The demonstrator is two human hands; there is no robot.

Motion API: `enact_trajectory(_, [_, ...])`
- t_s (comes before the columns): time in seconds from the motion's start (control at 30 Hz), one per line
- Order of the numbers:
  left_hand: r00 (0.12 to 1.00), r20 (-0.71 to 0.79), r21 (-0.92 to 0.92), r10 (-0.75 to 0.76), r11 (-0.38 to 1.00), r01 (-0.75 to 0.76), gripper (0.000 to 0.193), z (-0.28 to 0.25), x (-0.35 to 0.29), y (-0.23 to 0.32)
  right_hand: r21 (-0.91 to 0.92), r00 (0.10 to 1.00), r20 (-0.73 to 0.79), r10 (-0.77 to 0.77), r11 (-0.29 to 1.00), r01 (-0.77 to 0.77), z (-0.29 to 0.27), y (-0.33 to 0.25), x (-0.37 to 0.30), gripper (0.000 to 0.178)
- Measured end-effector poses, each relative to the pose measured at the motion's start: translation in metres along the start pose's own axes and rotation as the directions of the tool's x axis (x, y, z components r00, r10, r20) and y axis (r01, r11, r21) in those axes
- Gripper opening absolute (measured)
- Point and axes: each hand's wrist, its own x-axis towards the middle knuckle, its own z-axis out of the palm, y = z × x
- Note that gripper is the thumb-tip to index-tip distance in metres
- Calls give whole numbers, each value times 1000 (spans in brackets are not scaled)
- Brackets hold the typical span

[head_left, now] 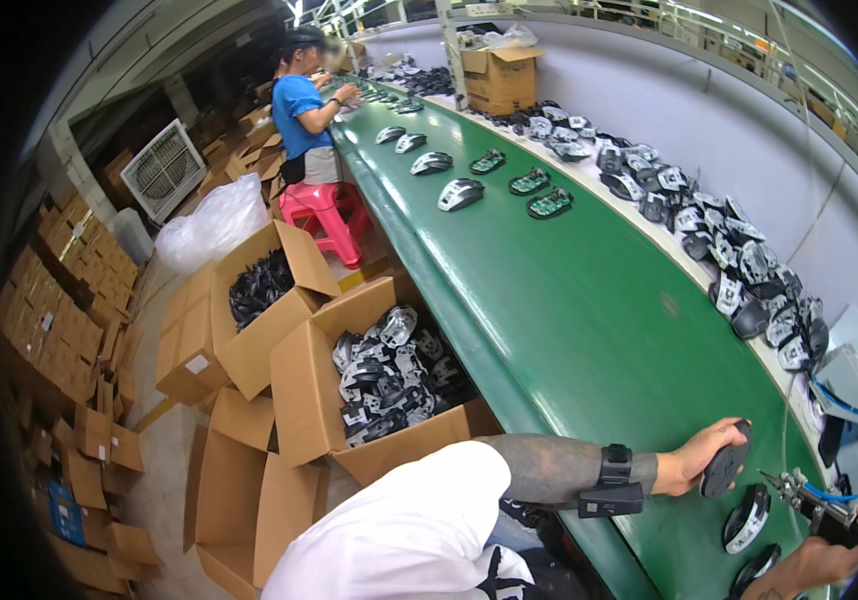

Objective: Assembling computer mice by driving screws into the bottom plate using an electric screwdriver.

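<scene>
A black mouse shell [725, 470] is gripped in the left hand [691, 460] above the green belt [569, 320]. A pneumatic screwdriver [817, 505] is clasped by the right hand [829, 555]. Two more shells [746, 518] lie just beside, on the belt.

Green belt [569, 300], pink stool [324, 205], seemingly black-and-white shells [394, 370] in brown cartons [304, 390].

The right hand [829, 555] is cut off by the picture's lower edge. Its tool [811, 500] is partly hidden. The co-worker's face is blurred.
</scene>
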Motion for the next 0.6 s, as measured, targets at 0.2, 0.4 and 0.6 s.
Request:
enact_trajectory(0.2, [999,-8,-54,48,997,-48,33,-7,8,11,213,976,86,199,953,-213,28,-7,-12,21])
enact_trajectory(0.4, [998,57,-52,1,999,2,46,1,5,15,27,1000,14,19,999,-19,71,-8,-23,26])
enact_trajectory(0.6, [988,148,-56,-50,997,58,51,7,5,5,-62,999,40,-33,997,36,60,-16,-19,27])
